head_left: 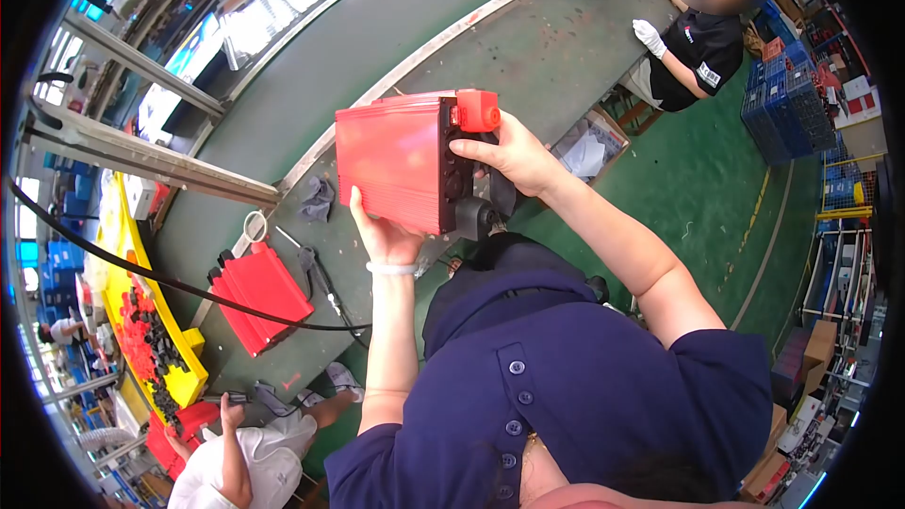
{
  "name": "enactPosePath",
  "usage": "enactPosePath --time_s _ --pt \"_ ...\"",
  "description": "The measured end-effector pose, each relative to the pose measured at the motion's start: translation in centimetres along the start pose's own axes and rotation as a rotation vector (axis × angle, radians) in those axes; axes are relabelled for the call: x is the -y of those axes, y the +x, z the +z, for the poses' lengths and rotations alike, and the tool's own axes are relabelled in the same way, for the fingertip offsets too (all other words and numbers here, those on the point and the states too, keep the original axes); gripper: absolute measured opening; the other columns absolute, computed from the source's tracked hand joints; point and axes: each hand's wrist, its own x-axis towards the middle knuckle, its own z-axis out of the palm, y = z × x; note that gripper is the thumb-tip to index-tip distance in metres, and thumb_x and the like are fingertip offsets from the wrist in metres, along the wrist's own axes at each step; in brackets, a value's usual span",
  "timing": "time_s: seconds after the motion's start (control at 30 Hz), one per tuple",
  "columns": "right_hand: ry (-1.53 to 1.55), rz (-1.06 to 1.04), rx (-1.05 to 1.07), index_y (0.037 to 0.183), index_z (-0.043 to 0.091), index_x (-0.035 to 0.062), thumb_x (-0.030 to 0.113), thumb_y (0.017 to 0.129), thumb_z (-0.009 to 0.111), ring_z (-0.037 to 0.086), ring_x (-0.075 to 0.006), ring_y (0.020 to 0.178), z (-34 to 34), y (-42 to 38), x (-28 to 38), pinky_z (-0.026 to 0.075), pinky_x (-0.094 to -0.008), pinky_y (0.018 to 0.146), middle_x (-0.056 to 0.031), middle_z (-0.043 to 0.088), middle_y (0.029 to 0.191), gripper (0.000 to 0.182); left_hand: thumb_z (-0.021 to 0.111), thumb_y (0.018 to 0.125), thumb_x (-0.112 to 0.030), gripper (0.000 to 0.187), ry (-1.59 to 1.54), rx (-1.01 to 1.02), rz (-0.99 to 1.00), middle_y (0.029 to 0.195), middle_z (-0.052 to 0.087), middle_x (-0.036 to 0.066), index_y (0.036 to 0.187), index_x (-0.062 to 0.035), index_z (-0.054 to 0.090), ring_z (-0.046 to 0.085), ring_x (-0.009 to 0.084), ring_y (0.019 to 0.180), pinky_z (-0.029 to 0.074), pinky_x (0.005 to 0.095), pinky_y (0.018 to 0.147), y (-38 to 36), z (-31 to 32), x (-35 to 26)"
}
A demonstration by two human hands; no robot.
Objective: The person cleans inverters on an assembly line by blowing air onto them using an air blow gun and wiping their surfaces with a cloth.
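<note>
Held above the workbench is a red power inverter (391, 160), a ribbed metal case with a black end panel. A red terminal cover (479, 111) and a black terminal cover (479, 218) stick out of that panel. My left hand (389, 238) grips the case from below, thumb on its ribbed face. My right hand (514, 155) is closed around the panel end, thumb pressed near the terminals; its other fingers are partly hidden. Lower left on the bench lie red cases (259, 297), with a cabled hand tool (320, 278) beside them.
A tape roll (255, 225) and a grey cloth (318, 199) lie on the bench (528, 47). A yellow tray (127, 254) holds red and black parts. A black cable (189, 287) crosses the left side. Co-workers sit at upper right (702, 57) and lower left (245, 462).
</note>
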Motion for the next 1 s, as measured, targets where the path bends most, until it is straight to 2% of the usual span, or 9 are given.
enactPosePath --time_s 0.33,0.43,0.7,0.8,0.9,1.0 --pt "-0.106 -0.028 -0.022 0.132 0.055 0.0072 0.022 0.088 0.078 0.062 -0.0080 0.091 -0.2 -0.6 0.2 0.052 -0.0247 0.064 -0.0003 0.065 0.111 0.052 0.056 0.093 -0.059 0.072 -0.008 -0.013 -0.029 0.147 0.051 0.007 0.148 -0.0139 0.044 0.052 0.0276 0.131 0.047 0.0462 0.106 -0.2 0.3 0.1" --pt "-0.157 -0.026 0.005 0.131 0.057 0.0063 0.021 0.089 0.077 0.061 -0.0074 0.090 -0.8 -0.7 0.5 0.052 -0.0247 0.067 0.0001 0.065 0.112 0.049 0.057 0.092 -0.058 0.069 0.052 -0.056 0.016 0.143 0.056 0.005 0.144 -0.0134 0.049 0.055 0.0252 0.129 0.045 0.0442 0.108 -0.2 0.6 0.1" --pt "-0.181 -0.023 0.015 0.128 0.059 0.0041 0.021 0.090 0.076 0.061 -0.0073 0.091 -0.9 -1.0 0.7 0.053 -0.0258 0.071 0.0003 0.066 0.109 0.045 0.057 0.092 -0.057 0.069 0.029 -0.027 0.005 0.145 0.055 0.005 0.145 -0.0131 0.048 0.054 0.0256 0.130 0.044 0.0439 0.110 -0.1 0.4 0.1" --pt "-0.146 -0.090 0.001 0.120 0.062 0.0030 0.017 0.088 0.077 0.058 -0.0071 0.074 -1.0 -0.7 0.3 0.050 -0.0255 0.061 -0.0002 0.065 0.092 0.037 0.057 0.092 -0.057 0.070 0.038 -0.023 0.005 0.145 0.055 0.006 0.145 -0.0130 0.047 0.054 0.0258 0.130 0.044 0.0441 0.110 0.0 0.3 0.0" --pt "-0.143 -0.115 -0.010 0.119 0.063 0.0027 0.016 0.088 0.077 0.058 -0.0070 0.073 -0.7 -0.9 0.3 0.050 -0.0254 0.061 0.0001 0.065 0.091 0.037 0.057 0.092 -0.057 0.070 0.049 -0.008 -0.003 0.145 0.054 0.006 0.146 -0.0130 0.047 0.054 0.0259 0.130 0.043 0.0442 0.110 0.0 0.4 -0.1" --pt "-0.168 -0.069 0.026 0.125 0.060 0.0038 0.019 0.090 0.076 0.060 -0.0067 0.087 -1.2 -0.8 0.3 0.051 -0.0253 0.070 0.0007 0.066 0.105 0.042 0.057 0.092 -0.057 0.071 0.061 -0.008 -0.006 0.146 0.054 0.005 0.146 -0.0131 0.047 0.053 0.0259 0.131 0.043 0.0446 0.110 0.1 0.1 -0.3"
